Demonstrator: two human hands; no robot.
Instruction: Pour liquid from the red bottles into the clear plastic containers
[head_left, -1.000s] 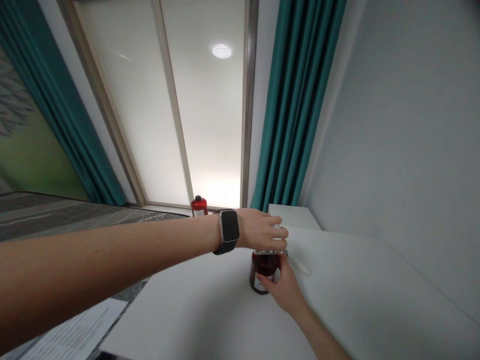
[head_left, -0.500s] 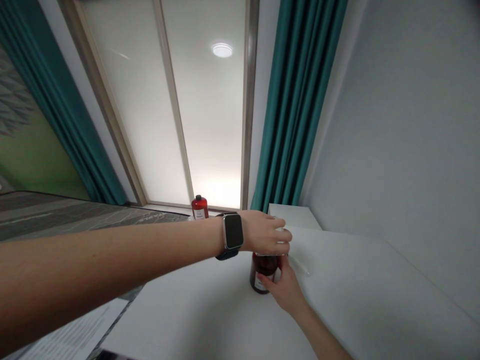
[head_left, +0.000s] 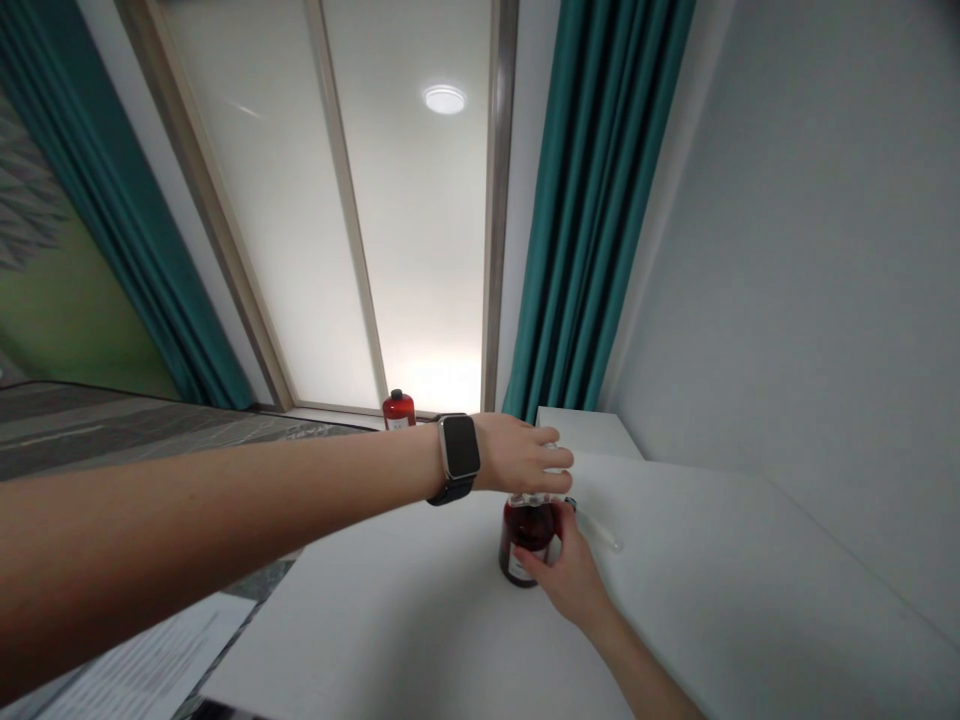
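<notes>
A dark red-brown bottle [head_left: 529,525] with a white label stands upright on the white table. My right hand [head_left: 571,572] is wrapped around it from the right, thumb over the label. Over the bottle's top reaches my left hand [head_left: 521,455], with a watch on its wrist. Its fingers curve over a clear, glassy piece [head_left: 531,499] whose edge shows just under the palm. The hand covers most of that piece and the bottle's neck, so I cannot tell whether they touch. A thin clear tube [head_left: 600,530] lies on the table to the right of the bottle.
Behind my left forearm stands a red bottle [head_left: 398,408] with a dark cap. Printed sheets [head_left: 157,665] lie at the lower left, beside the table's [head_left: 360,630] edge. A white box-like block [head_left: 589,430] is at the far end, near the teal curtain [head_left: 592,250].
My left hand has risen slightly and shifted a little left, so more of the clear piece and the bottle's shoulder shows. My right hand and the bottle have stayed in place.
</notes>
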